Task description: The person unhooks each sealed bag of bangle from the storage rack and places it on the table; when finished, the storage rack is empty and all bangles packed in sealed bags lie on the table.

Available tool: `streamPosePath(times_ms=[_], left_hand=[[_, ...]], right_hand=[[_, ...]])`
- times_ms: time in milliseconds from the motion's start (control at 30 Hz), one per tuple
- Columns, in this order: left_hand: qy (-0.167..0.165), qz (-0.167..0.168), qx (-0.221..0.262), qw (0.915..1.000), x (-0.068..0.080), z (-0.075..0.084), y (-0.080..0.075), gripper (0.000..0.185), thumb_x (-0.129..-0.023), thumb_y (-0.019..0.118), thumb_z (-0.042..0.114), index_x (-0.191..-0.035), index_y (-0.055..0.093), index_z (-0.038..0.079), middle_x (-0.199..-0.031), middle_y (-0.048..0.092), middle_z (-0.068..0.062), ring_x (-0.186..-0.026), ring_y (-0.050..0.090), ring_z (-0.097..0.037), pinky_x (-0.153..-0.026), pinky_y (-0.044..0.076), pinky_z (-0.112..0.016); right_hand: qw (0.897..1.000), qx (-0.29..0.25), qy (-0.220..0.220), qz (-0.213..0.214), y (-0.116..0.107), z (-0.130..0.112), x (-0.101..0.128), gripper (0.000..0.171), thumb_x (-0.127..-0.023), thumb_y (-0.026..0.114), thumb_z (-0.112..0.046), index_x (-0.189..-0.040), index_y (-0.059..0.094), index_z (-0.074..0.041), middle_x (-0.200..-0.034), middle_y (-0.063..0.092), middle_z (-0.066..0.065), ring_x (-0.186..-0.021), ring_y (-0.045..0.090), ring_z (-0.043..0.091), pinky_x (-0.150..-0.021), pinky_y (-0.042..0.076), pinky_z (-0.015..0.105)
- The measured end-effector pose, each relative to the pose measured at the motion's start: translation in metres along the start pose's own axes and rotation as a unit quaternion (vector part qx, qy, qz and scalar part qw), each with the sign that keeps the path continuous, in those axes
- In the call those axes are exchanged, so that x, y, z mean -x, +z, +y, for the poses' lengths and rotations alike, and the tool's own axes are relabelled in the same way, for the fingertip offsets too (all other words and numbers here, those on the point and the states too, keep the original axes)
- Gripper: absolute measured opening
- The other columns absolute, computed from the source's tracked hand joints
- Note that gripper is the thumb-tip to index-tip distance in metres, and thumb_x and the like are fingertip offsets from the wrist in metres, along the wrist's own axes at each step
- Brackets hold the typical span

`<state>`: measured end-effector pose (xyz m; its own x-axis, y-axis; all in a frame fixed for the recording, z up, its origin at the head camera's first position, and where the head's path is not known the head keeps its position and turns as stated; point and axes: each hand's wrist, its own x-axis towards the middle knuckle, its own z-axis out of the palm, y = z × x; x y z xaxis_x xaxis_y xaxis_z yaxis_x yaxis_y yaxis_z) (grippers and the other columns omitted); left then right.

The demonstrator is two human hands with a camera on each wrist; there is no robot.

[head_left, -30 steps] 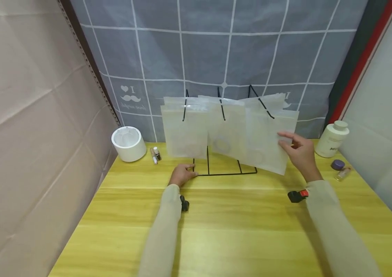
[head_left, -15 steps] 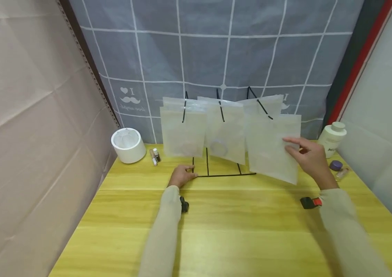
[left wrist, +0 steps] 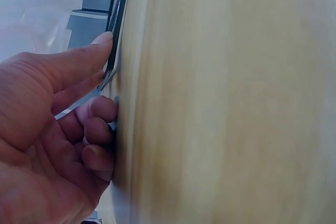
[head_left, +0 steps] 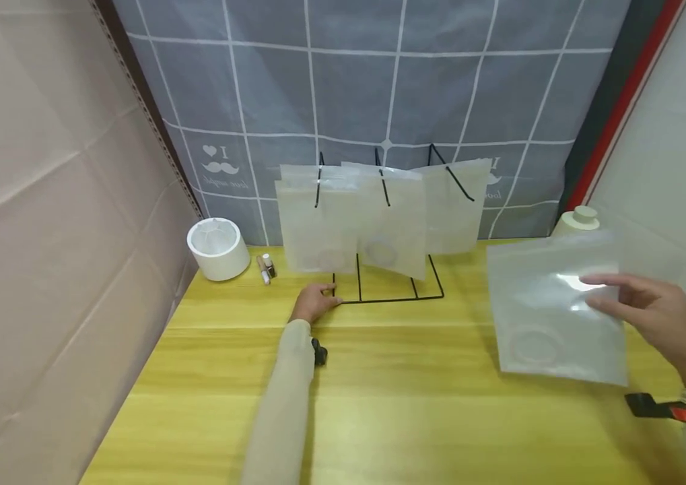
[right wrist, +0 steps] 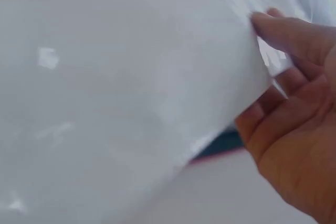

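My right hand (head_left: 660, 323) pinches a translucent plastic bag (head_left: 551, 303) by its right edge, over the right side of the table. A faint ring shape shows low on that bag. In the right wrist view the bag (right wrist: 121, 82) spreads out from the thumb and fingers. My left hand (head_left: 312, 303) grips the front left corner of a black wire rack (head_left: 391, 300); in the left wrist view the thumb lies on its bar (left wrist: 119, 30). Similar bags hang on the rack's left (head_left: 315, 229), middle (head_left: 394, 225) and right (head_left: 458, 219) hooks.
A white cylindrical container (head_left: 219, 249) and small vials (head_left: 266, 267) stand left of the rack. Behind the held bag is a white bottle (head_left: 580, 219), mostly covered. A grey checked cloth (head_left: 355, 87) hangs at the back of the wooden table (head_left: 415, 404).
My right hand has drawn the front bag off the right hook and carried it right and toward me. One bag still hangs there. The left hand keeps its grip on the rack.
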<state>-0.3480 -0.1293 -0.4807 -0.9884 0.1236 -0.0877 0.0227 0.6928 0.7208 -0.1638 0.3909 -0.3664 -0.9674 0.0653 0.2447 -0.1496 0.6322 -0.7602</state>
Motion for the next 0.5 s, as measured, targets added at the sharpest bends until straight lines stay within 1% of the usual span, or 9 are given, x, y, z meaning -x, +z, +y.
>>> streamPosePath(times_ms=[33, 67, 100, 167, 233, 267, 300, 367, 500], left_hand=[[-0.002, 0.001, 0.002, 1.0000, 0.000, 0.000, -0.001, 0.046, -0.094, 0.074, 0.028, -0.138, 0.065, 0.016, -0.147, 0.056, -0.012, -0.139, 0.046, -0.036, -0.113, 0.040, -0.053], [-0.003, 0.003, 0.004, 1.0000, 0.000, 0.000, -0.003, 0.046, -0.094, 0.073, 0.027, -0.138, 0.065, 0.017, -0.147, 0.055, -0.012, -0.140, 0.046, -0.035, -0.113, 0.040, -0.053], [-0.005, 0.004, 0.006, 1.0000, 0.000, -0.001, -0.004, 0.046, -0.094, 0.073, 0.027, -0.138, 0.064, 0.016, -0.147, 0.055, -0.012, -0.140, 0.046, -0.036, -0.113, 0.039, -0.053], [-0.005, 0.006, 0.006, 1.0000, 0.000, -0.001, -0.006, 0.046, -0.094, 0.073, 0.027, -0.138, 0.064, 0.016, -0.147, 0.056, -0.011, -0.140, 0.046, -0.035, -0.114, 0.039, -0.053], [-0.005, 0.005, 0.004, 1.0000, 0.001, -0.001, -0.008, 0.047, -0.094, 0.073, 0.026, -0.138, 0.064, 0.015, -0.147, 0.056, -0.011, -0.140, 0.046, -0.036, -0.114, 0.039, -0.053], [-0.002, 0.005, 0.002, 1.0000, 0.001, -0.001, -0.008, 0.047, -0.094, 0.074, 0.026, -0.138, 0.064, 0.015, -0.146, 0.056, -0.010, -0.140, 0.045, -0.036, -0.114, 0.038, -0.053], [-0.001, 0.005, 0.002, 1.0000, 0.001, 0.000, -0.009, 0.047, -0.093, 0.074, 0.026, -0.138, 0.065, 0.015, -0.146, 0.056, -0.010, -0.140, 0.045, -0.036, -0.114, 0.038, -0.053], [0.002, 0.003, 0.003, 1.0000, 0.001, 0.001, -0.009, 0.047, -0.093, 0.074, 0.026, -0.137, 0.065, 0.014, -0.146, 0.057, -0.010, -0.140, 0.045, -0.036, -0.115, 0.038, -0.053], [0.002, -0.002, 0.003, 1.0000, 0.001, 0.002, -0.008, 0.047, -0.093, 0.075, 0.026, -0.138, 0.064, 0.014, -0.147, 0.055, -0.012, -0.141, 0.044, -0.036, -0.114, 0.038, -0.053]], right_hand=[[0.998, 0.003, 0.049, -0.039, -0.007, 0.012, 0.002, 0.040, -0.098, 0.069, -0.026, -0.135, 0.064, -0.012, -0.107, 0.065, -0.014, -0.087, 0.052, 0.010, -0.064, 0.044, 0.024], [0.993, 0.023, 0.087, -0.076, -0.013, 0.027, 0.003, 0.043, -0.098, 0.068, -0.032, -0.137, 0.062, -0.015, -0.113, 0.065, -0.008, -0.091, 0.052, 0.010, -0.068, 0.046, 0.025], [0.986, 0.038, 0.115, -0.112, -0.018, 0.042, 0.003, 0.046, -0.098, 0.067, -0.036, -0.138, 0.060, -0.014, -0.128, 0.063, 0.002, -0.103, 0.054, 0.016, -0.077, 0.049, 0.031], [0.970, 0.077, 0.144, -0.181, -0.023, 0.073, 0.003, 0.052, -0.098, 0.065, -0.040, -0.139, 0.059, -0.009, -0.145, 0.052, 0.021, -0.118, 0.052, 0.031, -0.084, 0.051, 0.042], [0.955, 0.103, 0.158, -0.231, -0.024, 0.098, 0.005, 0.056, -0.098, 0.066, -0.040, -0.137, 0.058, -0.001, -0.145, 0.040, 0.041, -0.119, 0.049, 0.050, -0.084, 0.050, 0.052], [0.950, 0.120, 0.159, -0.241, -0.024, 0.109, 0.005, 0.057, -0.096, 0.068, -0.040, -0.135, 0.059, 0.002, -0.143, 0.042, 0.041, -0.117, 0.052, 0.050, -0.082, 0.050, 0.047], [0.946, 0.125, 0.164, -0.251, -0.025, 0.119, 0.006, 0.059, -0.096, 0.069, -0.039, -0.134, 0.058, 0.005, -0.143, 0.040, 0.043, -0.119, 0.047, 0.056, -0.083, 0.050, 0.048], [0.940, 0.133, 0.178, -0.257, -0.025, 0.133, 0.007, 0.060, -0.093, 0.072, -0.038, -0.131, 0.060, 0.007, -0.142, 0.040, 0.044, -0.117, 0.048, 0.054, -0.082, 0.050, 0.044], [0.939, 0.155, 0.185, -0.243, -0.027, 0.148, 0.007, 0.059, -0.089, 0.076, -0.037, -0.127, 0.063, 0.007, -0.139, 0.039, 0.046, -0.113, 0.049, 0.053, -0.081, 0.048, 0.040]])
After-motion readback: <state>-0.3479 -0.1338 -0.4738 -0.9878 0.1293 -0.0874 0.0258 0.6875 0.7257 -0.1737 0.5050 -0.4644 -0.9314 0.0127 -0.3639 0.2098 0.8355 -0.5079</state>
